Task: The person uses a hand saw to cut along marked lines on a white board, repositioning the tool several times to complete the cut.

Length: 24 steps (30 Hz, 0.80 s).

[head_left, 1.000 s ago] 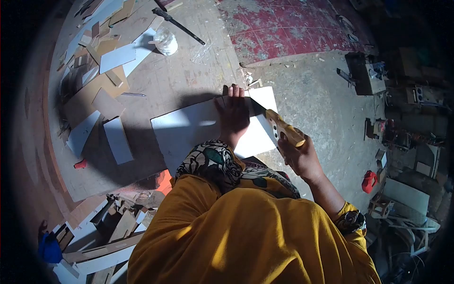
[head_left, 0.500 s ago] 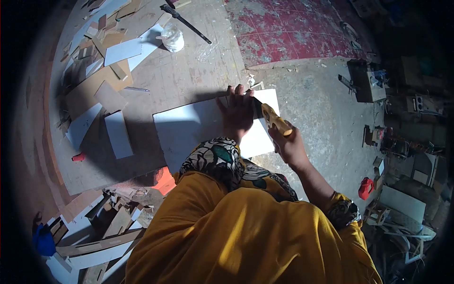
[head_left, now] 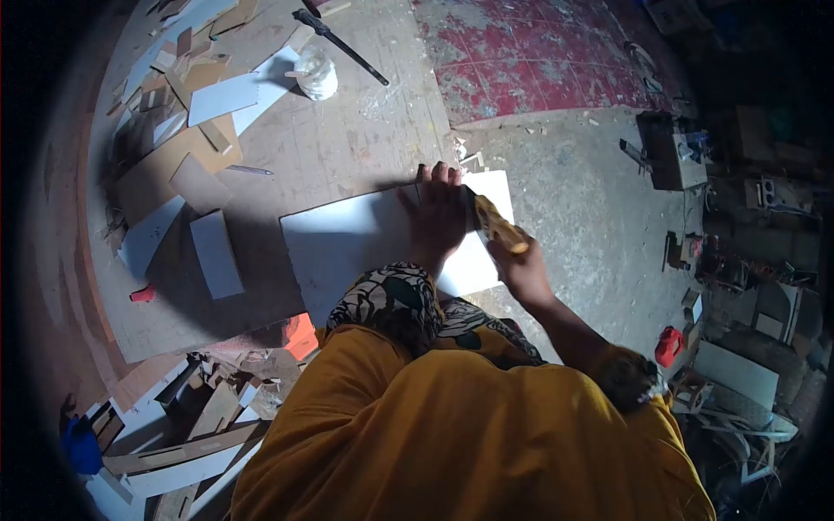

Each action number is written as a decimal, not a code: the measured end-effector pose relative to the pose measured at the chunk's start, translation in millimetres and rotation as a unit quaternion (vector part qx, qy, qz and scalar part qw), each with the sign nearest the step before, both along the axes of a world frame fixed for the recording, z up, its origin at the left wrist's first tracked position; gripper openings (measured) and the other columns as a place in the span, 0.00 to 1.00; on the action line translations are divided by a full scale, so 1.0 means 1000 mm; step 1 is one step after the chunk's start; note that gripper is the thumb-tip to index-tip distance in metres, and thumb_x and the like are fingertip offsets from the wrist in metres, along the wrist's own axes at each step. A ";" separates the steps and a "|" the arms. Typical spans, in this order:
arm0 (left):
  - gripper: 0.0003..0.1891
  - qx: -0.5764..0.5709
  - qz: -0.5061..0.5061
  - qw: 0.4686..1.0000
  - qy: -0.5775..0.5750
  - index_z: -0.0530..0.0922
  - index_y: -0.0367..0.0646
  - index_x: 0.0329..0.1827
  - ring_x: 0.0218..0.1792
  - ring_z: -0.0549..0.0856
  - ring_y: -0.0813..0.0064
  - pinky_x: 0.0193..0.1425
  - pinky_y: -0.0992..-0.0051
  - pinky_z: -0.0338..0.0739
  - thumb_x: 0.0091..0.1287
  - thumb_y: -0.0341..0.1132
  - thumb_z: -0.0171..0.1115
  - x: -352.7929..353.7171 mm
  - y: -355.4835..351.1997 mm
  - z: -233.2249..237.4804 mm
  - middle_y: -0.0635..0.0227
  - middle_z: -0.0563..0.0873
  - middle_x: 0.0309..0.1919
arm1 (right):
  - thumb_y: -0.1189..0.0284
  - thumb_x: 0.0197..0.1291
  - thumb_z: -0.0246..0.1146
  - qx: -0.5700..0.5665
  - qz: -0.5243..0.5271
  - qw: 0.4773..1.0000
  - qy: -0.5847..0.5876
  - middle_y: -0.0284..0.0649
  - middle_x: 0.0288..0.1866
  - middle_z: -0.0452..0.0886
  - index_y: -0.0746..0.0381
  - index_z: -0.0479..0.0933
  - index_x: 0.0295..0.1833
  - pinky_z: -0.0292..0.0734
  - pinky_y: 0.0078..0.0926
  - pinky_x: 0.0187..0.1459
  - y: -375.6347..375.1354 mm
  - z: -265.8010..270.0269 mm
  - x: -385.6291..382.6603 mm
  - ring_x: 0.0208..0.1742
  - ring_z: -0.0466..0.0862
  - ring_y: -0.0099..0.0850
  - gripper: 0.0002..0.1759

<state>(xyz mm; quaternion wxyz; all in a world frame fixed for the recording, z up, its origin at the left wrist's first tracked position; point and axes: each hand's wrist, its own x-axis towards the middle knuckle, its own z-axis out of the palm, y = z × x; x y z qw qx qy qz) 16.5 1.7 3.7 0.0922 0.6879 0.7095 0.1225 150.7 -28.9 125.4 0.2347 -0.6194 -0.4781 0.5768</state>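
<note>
Hard light, apparently from frame R, lit part of the white board (head_left: 473, 271) to near-glare, w/ dark shadow just L of the L hand (head_left: 439, 215). Deep shadow also covered the worktop (head_left: 265, 271) nearby. Bkgd clutter (head_left: 773, 195) far R sat in gloom, detail soft. Wide-angle lens bowed the edges; corners were black.

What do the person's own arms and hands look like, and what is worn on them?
The left hand and right hand wear no gloves. The sleeves are mustard yellow. The left cuff has a bold black-and-white pattern with dark green; the right cuff looks dark, its pattern unclear in shadow. Below it, the forearm is uncovered.
</note>
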 end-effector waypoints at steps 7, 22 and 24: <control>0.27 0.031 0.008 0.999 0.007 0.62 0.49 0.70 0.73 0.55 0.52 0.62 0.24 0.48 0.69 0.45 0.45 -0.001 0.000 -0.008 0.64 0.57 0.73 | 0.70 0.62 0.64 0.025 0.001 1.000 0.000 0.31 0.28 0.76 0.69 0.74 0.46 0.68 0.19 0.28 -0.011 0.002 -0.006 0.27 0.72 0.18 0.14; 0.24 -0.002 0.008 1.000 -0.014 0.67 0.48 0.65 0.71 0.57 0.54 0.61 0.25 0.53 0.67 0.44 0.49 -0.004 0.003 0.015 0.64 0.64 0.66 | 0.71 0.63 0.63 -0.061 -0.024 0.998 0.002 0.28 0.28 0.75 0.69 0.72 0.53 0.64 0.14 0.23 -0.021 0.066 0.022 0.23 0.70 0.14 0.17; 0.24 0.016 0.009 1.000 0.006 0.67 0.48 0.65 0.71 0.57 0.55 0.61 0.26 0.54 0.67 0.44 0.49 -0.005 0.005 0.012 0.65 0.64 0.67 | 0.68 0.63 0.64 -0.051 -0.014 0.999 -0.004 0.29 0.25 0.74 0.72 0.73 0.53 0.63 0.15 0.22 -0.020 0.059 0.021 0.22 0.69 0.14 0.19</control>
